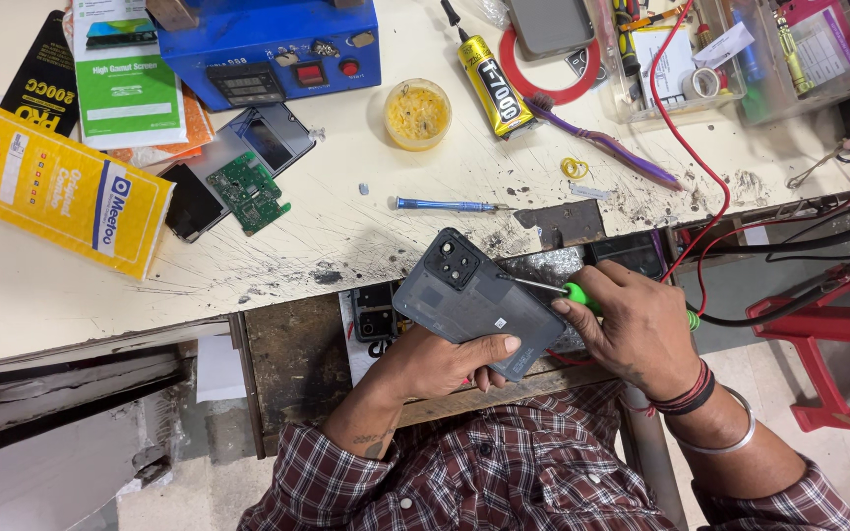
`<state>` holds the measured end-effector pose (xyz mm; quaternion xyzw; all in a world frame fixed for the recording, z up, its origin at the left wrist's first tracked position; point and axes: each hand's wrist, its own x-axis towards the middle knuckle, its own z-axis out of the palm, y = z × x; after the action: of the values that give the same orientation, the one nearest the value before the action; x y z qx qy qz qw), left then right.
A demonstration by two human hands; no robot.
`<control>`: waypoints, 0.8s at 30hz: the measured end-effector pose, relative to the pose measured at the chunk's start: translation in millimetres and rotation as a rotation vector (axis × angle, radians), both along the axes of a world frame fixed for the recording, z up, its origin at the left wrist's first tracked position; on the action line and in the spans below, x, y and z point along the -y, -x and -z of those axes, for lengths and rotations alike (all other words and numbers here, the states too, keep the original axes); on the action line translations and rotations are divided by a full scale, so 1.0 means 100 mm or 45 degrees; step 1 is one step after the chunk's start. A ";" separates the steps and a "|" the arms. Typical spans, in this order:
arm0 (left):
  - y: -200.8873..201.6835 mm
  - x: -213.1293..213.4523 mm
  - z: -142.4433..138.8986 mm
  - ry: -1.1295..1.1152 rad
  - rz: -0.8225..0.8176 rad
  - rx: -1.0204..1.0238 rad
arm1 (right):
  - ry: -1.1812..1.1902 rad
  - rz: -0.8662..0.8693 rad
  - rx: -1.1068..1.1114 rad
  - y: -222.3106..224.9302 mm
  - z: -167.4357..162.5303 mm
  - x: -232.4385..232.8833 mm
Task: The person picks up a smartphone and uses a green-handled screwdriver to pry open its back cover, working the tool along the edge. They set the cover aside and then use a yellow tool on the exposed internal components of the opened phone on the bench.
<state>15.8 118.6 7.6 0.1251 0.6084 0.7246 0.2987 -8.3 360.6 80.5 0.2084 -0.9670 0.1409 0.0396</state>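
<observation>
Dark grey phone point(479, 300), back side up, sits just off the table point(346, 236) edge, left hand point(445, 359) cupped under it, thumb pressed on. Right hand point(637, 324) is curled tight round a green-handled screwdriver point(568, 291), tip touching the phone's edge; blue screwdriver point(442, 205) lies on the table nearby

Person, seen from above; torso, both forearms and hands in view.

Shirt point(504, 472): checked weave in dark red, navy and white, with both sleeves rolled up near the elbows.

Left forearm point(371, 423): bare below the rolled sleeve, with a small dark tattoo mark near the cuff point(374, 442). Left hand point(450, 359): bare, no rings or bands showing.

Right hand point(641, 329): bare. Right wrist: several thin thread bands point(689, 395) in red and black, wound close together. Just behind them on the forearm, a plain silver-coloured metal bangle point(730, 433), thin and round, sitting loose.
</observation>
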 end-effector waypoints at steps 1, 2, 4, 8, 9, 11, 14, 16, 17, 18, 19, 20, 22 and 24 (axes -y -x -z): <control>0.00 0.00 0.00 0.014 0.000 0.007 | 0.004 -0.002 0.001 0.00 0.00 0.00; 0.00 -0.01 0.01 0.010 0.006 0.012 | 0.008 -0.005 0.002 0.00 -0.01 0.01; 0.00 -0.01 0.02 0.003 0.018 0.022 | 0.000 0.000 0.003 0.00 -0.01 0.01; 0.01 -0.03 0.02 -0.011 0.019 0.021 | 0.006 -0.016 -0.020 0.01 -0.01 0.01; 0.01 -0.03 0.02 -0.008 0.015 0.022 | 0.005 -0.015 -0.019 0.01 -0.01 0.00; 0.01 -0.03 0.02 -0.005 0.004 0.011 | 0.002 -0.014 -0.017 0.01 0.00 0.00; 0.00 0.00 0.01 -0.022 -0.017 -0.020 | -0.010 0.010 -0.009 -0.02 0.01 0.01; 0.00 0.00 0.01 -0.052 -0.031 -0.039 | -0.019 0.030 0.009 -0.04 0.00 0.00; 0.00 0.00 0.01 -0.069 -0.041 -0.030 | -0.024 0.040 0.017 -0.04 0.00 0.00; 0.00 0.00 0.00 -0.086 -0.050 -0.020 | -0.017 0.050 0.021 -0.05 0.00 0.00; 0.00 0.00 0.00 -0.102 -0.058 -0.011 | -0.008 0.062 0.024 -0.07 0.01 0.02; 0.00 0.00 0.00 -0.092 -0.055 -0.007 | 0.001 0.075 0.027 -0.08 0.02 0.03; 0.00 0.00 0.00 -0.070 -0.051 0.003 | 0.035 0.065 0.002 -0.08 0.04 0.04; 0.00 0.00 -0.01 -0.050 -0.047 -0.002 | 0.049 0.065 -0.004 -0.09 0.05 0.05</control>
<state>16.1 118.8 8.4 0.1205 0.5966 0.7416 0.2823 0.7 356.1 75.6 0.1833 -0.9691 0.1581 0.0486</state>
